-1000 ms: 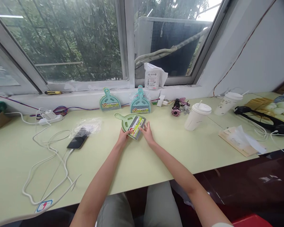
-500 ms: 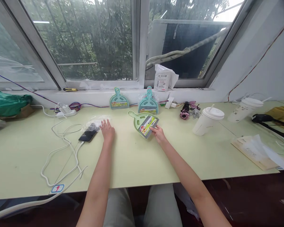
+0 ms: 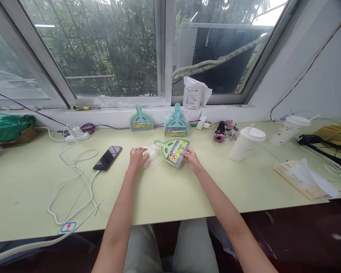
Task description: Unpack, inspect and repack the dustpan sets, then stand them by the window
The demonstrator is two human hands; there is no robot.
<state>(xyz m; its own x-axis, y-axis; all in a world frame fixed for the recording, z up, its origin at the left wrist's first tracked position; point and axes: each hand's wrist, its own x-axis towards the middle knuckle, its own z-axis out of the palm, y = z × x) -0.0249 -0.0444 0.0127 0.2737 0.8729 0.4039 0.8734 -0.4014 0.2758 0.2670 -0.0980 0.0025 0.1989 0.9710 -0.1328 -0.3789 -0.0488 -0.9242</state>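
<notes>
Head view: the right hand (image 3: 191, 159) has its grip closed on the lower right side of a green dustpan (image 3: 164, 152) with a small brush (image 3: 174, 153) nested in it, the thumb resting on top near the bristles and label (image 3: 179, 148). The dustpan is angled, handle toward the upper left, above the middle of the bench (image 3: 170, 193). The left hand (image 3: 137, 159) is palm down with bent fingers at the near side of a crumpled clear plastic wrapper (image 3: 152, 152); whether its grip is pinched on the wrapper cannot be told.

Change of state: the wrapper no longer lies over the upper end of the phone (image 3: 107, 158). It now sits between the left hand and the dustpan, close to the handle, and the phone screen is fully exposed. The right hand's hold on the dustpan is maintained.

Arm pose: both forearms extend forward over the near edge of the bench. The right forearm slants inward to the left; the left forearm runs forward with a slight lean to the right.

Surroundings: one dustpan set (image 3: 142, 124) and a dustpan stack (image 3: 176, 127) stand upright behind, against the wall. A lidded cup (image 3: 244, 146) stands to the right.
</notes>
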